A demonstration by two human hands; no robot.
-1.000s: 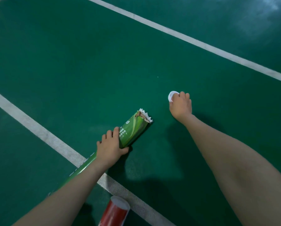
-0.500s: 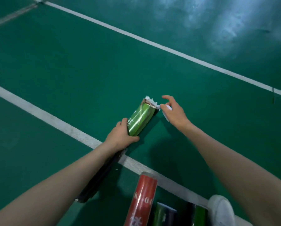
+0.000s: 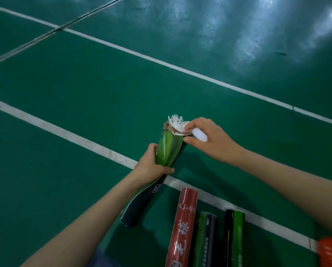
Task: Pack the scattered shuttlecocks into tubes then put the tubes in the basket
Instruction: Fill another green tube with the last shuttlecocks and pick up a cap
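gripping the green tube (image 3: 168, 149) mid-body: left hand (image 3: 153, 166), fingers and thumb wrapped round it. tube is tilted, torn open mouth pointing far, dark lower end toward the near side; cannot tell if that end touches the green floor (image 3: 84, 83). white shuttlecock feathers (image 3: 174, 121) stick out of the mouth. right hand (image 3: 213, 139) sits at the right side of the mouth, fingers curled, pinching a white cap (image 3: 200, 134) between thumb and fingers, right against the rim. near side: red tube (image 3: 184, 224), green-and-dark tube (image 3: 205, 239) and black-and-green tube (image 3: 236, 236) lie side by side on the floor, far ends at the white line (image 3: 65, 132). orange basket (image 3: 331, 251) in the near right corner, partly cut off.
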